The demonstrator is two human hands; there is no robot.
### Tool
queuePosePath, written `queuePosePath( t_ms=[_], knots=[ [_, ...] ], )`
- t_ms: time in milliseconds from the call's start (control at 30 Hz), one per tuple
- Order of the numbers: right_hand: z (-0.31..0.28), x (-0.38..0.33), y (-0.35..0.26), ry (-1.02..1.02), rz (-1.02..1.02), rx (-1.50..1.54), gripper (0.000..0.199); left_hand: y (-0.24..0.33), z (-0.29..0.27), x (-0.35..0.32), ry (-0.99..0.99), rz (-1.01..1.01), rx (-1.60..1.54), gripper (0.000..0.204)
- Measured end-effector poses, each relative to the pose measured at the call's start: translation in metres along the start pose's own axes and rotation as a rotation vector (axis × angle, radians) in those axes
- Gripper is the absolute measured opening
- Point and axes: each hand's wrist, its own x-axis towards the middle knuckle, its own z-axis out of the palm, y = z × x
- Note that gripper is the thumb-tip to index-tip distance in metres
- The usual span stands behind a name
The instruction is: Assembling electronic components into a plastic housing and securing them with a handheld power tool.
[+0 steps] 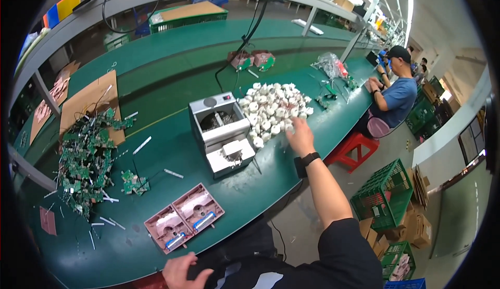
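Note:
My right hand is stretched out over the near right edge of a heap of small white rounded parts; its thumb and fingers look apart, with nothing visible between them. My left hand hovers at the table's front edge, fingers apart and empty. Just beyond it lie two joined pink plastic housings, each with a blue cylindrical cell inside. Left of the heap stands a grey metal machine with an open top basin and a white front ledge.
Green circuit boards with wires are piled on the left, partly on cardboard. Two pink housings with green boards sit farther back. A black cable hangs down. A co-worker sits at the right; green crates stand on the floor.

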Motion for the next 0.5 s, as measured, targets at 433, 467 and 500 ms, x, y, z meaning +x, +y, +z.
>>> queuePosePath(
  t_ms=[433, 467, 500],
  knots=[
    [-0.009, 0.043, 0.010, -0.647, 0.019, 0.014, 0.057, 0.008, 0.046, 0.016, -0.280, 0.106, -0.068, 0.041],
    [-0.015, 0.049, 0.006, -0.815, 0.025, 0.117, 0.056, 0.007, 0.045, 0.015, -0.280, 0.113, -0.068, 0.041],
    [-0.018, 0.054, 0.010, -0.801, 0.035, 0.109, 0.056, 0.006, 0.046, 0.015, -0.284, 0.114, -0.066, 0.040]
  ],
)
